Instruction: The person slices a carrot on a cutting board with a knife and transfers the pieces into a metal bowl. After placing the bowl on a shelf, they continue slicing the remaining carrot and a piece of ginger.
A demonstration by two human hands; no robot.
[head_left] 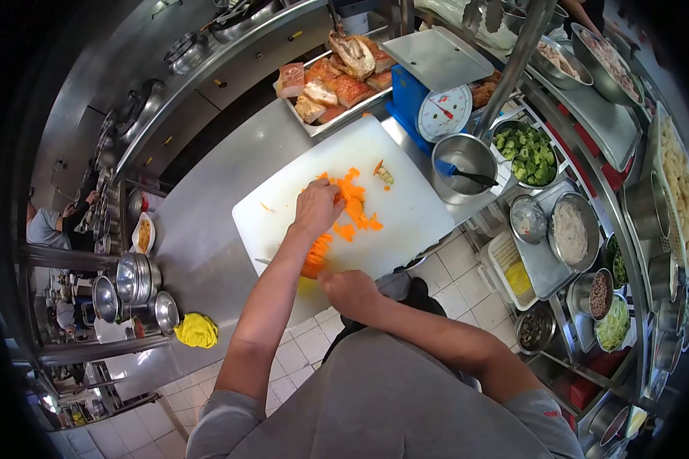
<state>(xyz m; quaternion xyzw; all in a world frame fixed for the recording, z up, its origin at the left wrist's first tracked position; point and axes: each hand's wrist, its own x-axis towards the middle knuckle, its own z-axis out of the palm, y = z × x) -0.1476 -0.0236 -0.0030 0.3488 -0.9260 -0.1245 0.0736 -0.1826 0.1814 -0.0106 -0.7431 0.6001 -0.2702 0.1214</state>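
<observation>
My left hand (pixel 318 206) is on the white cutting board (pixel 275 206), its fingers curled down over orange carrot pieces (pixel 354 200). Closer to my body, my right hand (pixel 350 293) is closed at the board's near edge, around a knife handle that the hand hides. Left of my left forearm shows a bit of the knife blade (pixel 262 261); the forearm covers part of it. Sliced carrot (pixel 314 260) lies heaped along the blade, between forearm and right hand. Carrot trimmings (pixel 383 172) lie apart at the board's far right.
Beyond the board stand a tray of roasted meat (pixel 337 80), a blue scale (pixel 444 113) and a metal bowl with a blue-handled tool (pixel 463 164). Chopped greens (pixel 524 153) fill a bowl to the right. A yellow cloth (pixel 196 330) lies on the counter's left.
</observation>
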